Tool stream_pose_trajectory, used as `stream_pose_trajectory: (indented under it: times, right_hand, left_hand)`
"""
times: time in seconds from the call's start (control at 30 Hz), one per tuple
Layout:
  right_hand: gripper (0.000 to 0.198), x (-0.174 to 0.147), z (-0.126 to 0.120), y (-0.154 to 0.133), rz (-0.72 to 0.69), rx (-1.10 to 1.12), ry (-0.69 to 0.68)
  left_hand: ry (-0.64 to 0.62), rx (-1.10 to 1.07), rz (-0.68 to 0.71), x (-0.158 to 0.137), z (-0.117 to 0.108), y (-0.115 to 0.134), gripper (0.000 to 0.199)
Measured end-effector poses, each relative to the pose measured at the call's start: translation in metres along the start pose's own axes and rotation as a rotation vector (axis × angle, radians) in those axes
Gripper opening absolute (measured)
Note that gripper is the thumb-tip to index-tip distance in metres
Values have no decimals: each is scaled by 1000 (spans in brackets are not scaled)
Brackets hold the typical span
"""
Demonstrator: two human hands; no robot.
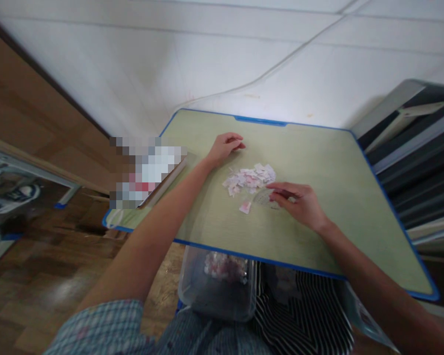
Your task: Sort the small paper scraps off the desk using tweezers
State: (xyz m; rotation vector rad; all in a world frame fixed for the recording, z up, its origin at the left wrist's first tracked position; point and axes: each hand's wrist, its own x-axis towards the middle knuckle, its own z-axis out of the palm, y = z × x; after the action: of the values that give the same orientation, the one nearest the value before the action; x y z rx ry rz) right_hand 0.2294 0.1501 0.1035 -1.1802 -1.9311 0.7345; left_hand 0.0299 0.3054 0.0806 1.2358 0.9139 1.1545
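Note:
On the pale green table (214, 217) lies a loose heap of small white and pinkish paper slips (249, 178). One separate slip (245, 206) rests just in front of the heap. My right hand (298, 202) is at the heap's right side, thumb and fingers pinched at the edge of a small clear plastic bag (262, 198) with faint printed marks. Behind the heap and to its left, my left hand (226, 148) is held with its fingers curled in towards the thumb; whatever they may hold is hidden.
A blurred-out box-like item (163, 180) stands at the table's left edge. Below the front edge sits a clear plastic bin (218, 291) holding small shiny packets, beside black-and-white striped cloth (303, 310). Folded dark furniture (422, 162) leans at the right. A white wall (222, 59) borders the back.

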Motion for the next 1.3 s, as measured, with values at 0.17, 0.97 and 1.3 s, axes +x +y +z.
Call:
stream_pose_trajectory:
  times: [0.17,0.97,1.3]
  right_hand:
    - [19,-2,-1,-5,-93,-103,-46]
    - [17,-2,-1,-10,-149,-178,-96]
    - [17,-3,-3,-12,-147,-200,-28]
  left_hand:
    - [17,-66,37,-1,-2,-1,8]
    - [-3,-235,-97,-2,-6,9,7]
    - [-1,-201,-103,-1,-6,9,8]
